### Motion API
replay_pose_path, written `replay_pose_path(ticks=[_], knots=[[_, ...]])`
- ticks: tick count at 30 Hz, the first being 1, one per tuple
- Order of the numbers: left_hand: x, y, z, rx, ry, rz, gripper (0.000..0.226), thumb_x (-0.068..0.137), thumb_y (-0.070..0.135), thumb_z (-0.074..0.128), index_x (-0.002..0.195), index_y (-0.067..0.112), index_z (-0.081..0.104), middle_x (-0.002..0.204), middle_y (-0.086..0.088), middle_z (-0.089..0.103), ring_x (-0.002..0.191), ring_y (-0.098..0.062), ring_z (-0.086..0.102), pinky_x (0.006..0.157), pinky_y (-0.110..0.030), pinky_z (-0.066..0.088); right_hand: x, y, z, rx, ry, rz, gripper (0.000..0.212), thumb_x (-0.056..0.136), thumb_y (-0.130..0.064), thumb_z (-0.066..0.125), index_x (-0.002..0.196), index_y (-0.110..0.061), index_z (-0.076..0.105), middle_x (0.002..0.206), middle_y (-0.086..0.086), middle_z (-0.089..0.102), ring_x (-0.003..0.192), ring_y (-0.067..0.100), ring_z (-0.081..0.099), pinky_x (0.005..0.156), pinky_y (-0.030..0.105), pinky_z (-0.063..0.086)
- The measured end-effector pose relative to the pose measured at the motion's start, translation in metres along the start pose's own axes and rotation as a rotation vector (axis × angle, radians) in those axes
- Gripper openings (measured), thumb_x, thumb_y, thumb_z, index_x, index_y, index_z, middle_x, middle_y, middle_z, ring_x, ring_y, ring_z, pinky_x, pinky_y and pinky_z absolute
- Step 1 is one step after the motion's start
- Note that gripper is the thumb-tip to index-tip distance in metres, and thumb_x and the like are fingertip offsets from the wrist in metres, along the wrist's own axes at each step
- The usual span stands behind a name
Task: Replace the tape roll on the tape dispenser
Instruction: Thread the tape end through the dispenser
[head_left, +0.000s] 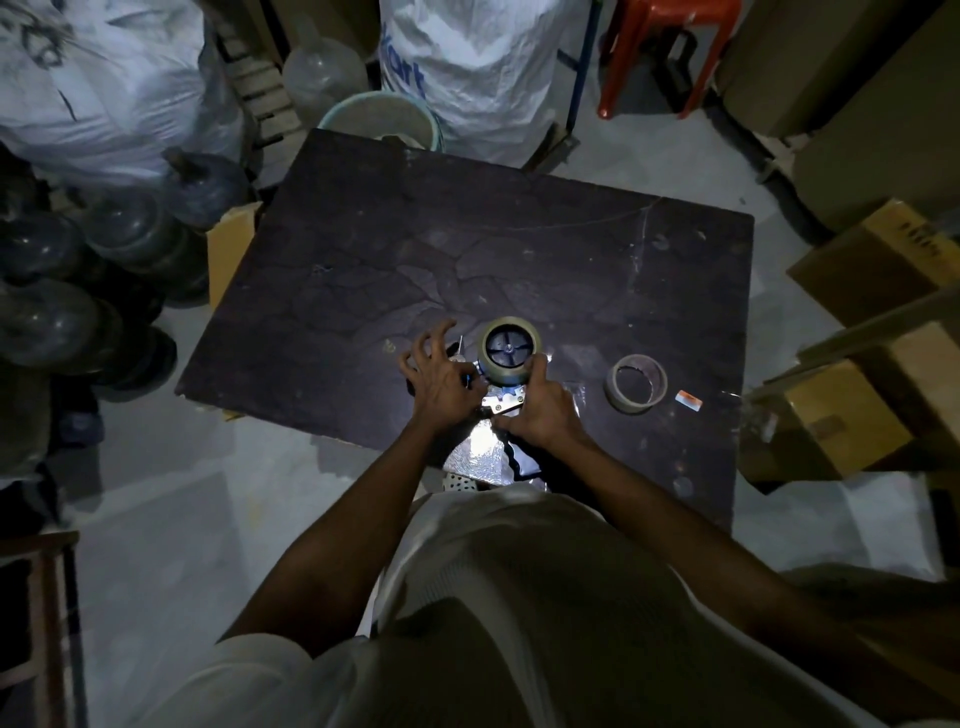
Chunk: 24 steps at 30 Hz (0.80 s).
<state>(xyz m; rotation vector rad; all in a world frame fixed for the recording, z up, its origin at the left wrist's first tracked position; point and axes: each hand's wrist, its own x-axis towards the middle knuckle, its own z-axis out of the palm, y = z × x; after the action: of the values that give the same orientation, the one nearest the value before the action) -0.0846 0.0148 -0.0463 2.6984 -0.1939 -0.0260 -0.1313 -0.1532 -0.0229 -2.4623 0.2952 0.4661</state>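
A full tape roll (509, 350) sits on the dark spoked hub of the tape dispenser (503, 401), which lies on the dark board (363, 270) near its front edge. My right hand (540, 410) grips the dispenser's body, thumb against the roll's side. My left hand (439, 376) pinches the dispenser's left side near the metal plate, its other fingers spread. A nearly empty cardboard tape core (636, 383) lies on the board to the right, apart from both hands.
A small white and orange scrap (688, 400) lies right of the core. Cardboard boxes (878, 260) crowd the right, large water jugs (67, 291) the left, white sacks (467, 62) and a red stool (665, 47) the back. Shiny foil (480, 457) lies under my wrists.
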Motion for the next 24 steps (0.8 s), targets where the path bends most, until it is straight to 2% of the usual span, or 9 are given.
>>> replay_pose_path(ticks=[6, 12, 16, 24], knots=[[-0.004, -0.008, -0.003, 0.016, 0.028, 0.061, 0.009, 0.067, 0.036, 0.071, 0.065, 0.028, 0.073, 0.153, 0.0, 0.032, 0.137, -0.029, 0.019, 0.104, -0.059, 0.023, 0.001, 0.0, -0.001, -0.002, -0.016, 0.007, 0.088, 0.066, -0.038, 0.091, 0.125, -0.019, 0.029, 0.098, 0.013, 0.068, 0.086, 0.036, 0.068, 0.064, 0.036, 0.05], [-0.013, -0.013, -0.005, 0.047, 0.021, 0.096, 0.013, 0.074, 0.04, 0.069, 0.066, 0.03, 0.069, 0.155, -0.001, 0.031, 0.14, -0.036, 0.023, 0.104, -0.059, 0.025, 0.001, 0.0, -0.001, -0.004, -0.01, 0.009, 0.088, 0.064, -0.042, 0.09, 0.124, -0.021, 0.029, 0.103, 0.012, 0.069, 0.089, 0.036, 0.067, 0.068, 0.038, 0.054], [-0.013, -0.014, -0.009, 0.108, 0.04, 0.185, 0.017, 0.076, 0.04, 0.067, 0.065, 0.027, 0.071, 0.157, -0.003, 0.032, 0.141, -0.038, 0.026, 0.104, -0.059, 0.026, 0.001, -0.001, -0.002, -0.001, -0.015, 0.014, 0.085, 0.064, -0.04, 0.09, 0.122, -0.022, 0.03, 0.102, 0.011, 0.069, 0.089, 0.035, 0.067, 0.068, 0.039, 0.055], [-0.027, -0.017, -0.011, 0.135, 0.0, 0.21, 0.019, 0.078, 0.045, 0.066, 0.072, 0.028, 0.074, 0.158, -0.005, 0.029, 0.144, -0.038, 0.022, 0.108, -0.058, 0.019, -0.002, -0.001, -0.004, 0.044, -0.008, 0.012, 0.083, 0.066, -0.032, 0.092, 0.125, -0.018, 0.035, 0.101, 0.008, 0.069, 0.084, 0.028, 0.065, 0.065, 0.031, 0.046]])
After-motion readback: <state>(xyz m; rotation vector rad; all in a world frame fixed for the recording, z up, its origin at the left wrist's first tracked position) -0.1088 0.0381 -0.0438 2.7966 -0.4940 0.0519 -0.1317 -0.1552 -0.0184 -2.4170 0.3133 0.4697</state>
